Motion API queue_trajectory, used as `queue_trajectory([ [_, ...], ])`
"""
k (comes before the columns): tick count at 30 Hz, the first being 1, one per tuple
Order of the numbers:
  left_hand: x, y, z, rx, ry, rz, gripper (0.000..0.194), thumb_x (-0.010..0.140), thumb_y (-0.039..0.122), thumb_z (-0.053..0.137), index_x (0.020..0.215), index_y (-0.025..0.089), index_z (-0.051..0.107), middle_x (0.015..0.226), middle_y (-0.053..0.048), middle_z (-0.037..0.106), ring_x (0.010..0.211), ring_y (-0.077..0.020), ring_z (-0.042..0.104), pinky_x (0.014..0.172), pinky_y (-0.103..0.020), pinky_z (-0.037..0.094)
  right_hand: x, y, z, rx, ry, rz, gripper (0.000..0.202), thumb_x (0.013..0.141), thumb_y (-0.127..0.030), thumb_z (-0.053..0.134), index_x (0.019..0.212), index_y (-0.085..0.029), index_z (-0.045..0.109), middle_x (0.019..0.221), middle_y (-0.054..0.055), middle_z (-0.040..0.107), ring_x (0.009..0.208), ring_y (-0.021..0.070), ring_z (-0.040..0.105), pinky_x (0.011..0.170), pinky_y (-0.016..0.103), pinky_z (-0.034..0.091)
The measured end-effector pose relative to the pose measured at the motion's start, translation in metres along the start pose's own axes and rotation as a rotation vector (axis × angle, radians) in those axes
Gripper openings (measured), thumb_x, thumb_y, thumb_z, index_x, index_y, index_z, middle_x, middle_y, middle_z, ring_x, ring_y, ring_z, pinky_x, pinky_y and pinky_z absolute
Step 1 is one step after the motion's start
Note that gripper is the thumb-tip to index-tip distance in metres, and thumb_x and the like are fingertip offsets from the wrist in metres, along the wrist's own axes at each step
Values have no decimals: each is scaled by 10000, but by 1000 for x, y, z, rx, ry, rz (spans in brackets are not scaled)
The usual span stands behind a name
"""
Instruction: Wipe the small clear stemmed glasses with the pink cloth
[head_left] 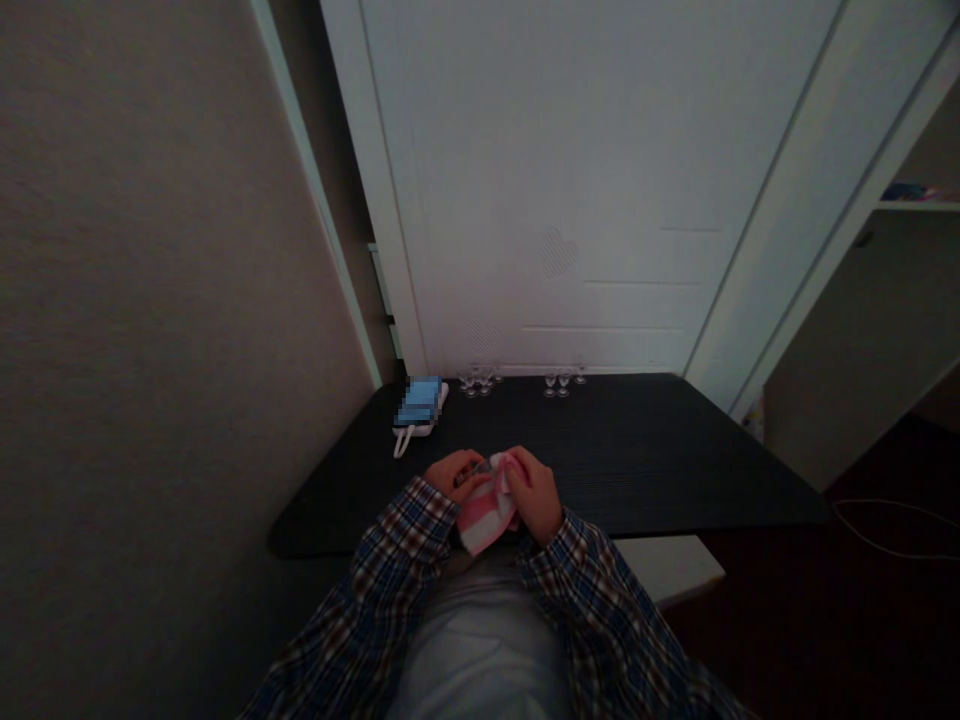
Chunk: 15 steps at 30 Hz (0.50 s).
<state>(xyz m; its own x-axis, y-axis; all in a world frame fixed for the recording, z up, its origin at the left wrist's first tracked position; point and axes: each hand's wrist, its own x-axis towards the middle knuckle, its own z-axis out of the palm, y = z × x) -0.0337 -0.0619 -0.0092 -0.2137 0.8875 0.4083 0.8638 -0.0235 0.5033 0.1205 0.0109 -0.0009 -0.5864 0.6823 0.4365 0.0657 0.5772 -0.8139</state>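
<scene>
Gripping a pink-and-white cloth (484,516) over the near edge of the table (645,460), the right hand (535,492) met the left hand (453,474), seemingly closed around something clear (485,465); wiping looked unfinished, the state of the small glasses (550,383) behind undeterminable.

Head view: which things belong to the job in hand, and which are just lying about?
Job in hand:
pink-and-white cloth, held in the right hand
clear object, perhaps a glass, apparently in the left hand
probably the small glasses along the far edge

Likely just lying about:
phone-like device with its white loop
</scene>
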Motion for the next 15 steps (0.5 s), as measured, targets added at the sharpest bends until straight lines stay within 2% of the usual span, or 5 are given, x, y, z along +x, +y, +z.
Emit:
queue_trajectory([
  [3, 0, -4, 3, 4, -5, 5, 258, 777, 363, 448, 823, 165, 606, 762, -40, 589, 696, -134, 519, 632, -246, 410, 0, 0, 0, -2, -3, -1, 268, 833, -334, 332, 825, -191, 558, 697, -20, 568, 638, 94, 501, 605, 186, 351],
  [6, 0, -4, 3, -16, -43, -37, 267, 775, 363, 443, 854, 156, 591, 799, -37, 598, 692, -124, 527, 621, -234, 413, 1, 0, 0, 0, -1, -4, 263, 831, -319, 332, 838, -189, 560, 707, -19, 572, 649, 94, 504, 610, 184, 352],
  [12, 1, 1, -1, 28, -59, -87, 371, 675, 427, 555, 938, 166, 541, 643, 20, 537, 556, -101, 472, 533, -215, 381, 0, 0, 0, -1, -6, 6, 251, 822, -305, 341, 817, -191, 565, 686, -22, 576, 629, 93, 509, 599, 182, 352],
  [15, 0, 0, 0, 22, -22, -46, 292, 724, 401, 510, 888, 167, 569, 699, -4, 564, 614, -110, 495, 579, -225, 394, 0, -1, 0, 0, -3, 5, 264, 824, -320, 337, 817, -192, 568, 691, -20, 580, 633, 94, 511, 602, 183, 355],
])
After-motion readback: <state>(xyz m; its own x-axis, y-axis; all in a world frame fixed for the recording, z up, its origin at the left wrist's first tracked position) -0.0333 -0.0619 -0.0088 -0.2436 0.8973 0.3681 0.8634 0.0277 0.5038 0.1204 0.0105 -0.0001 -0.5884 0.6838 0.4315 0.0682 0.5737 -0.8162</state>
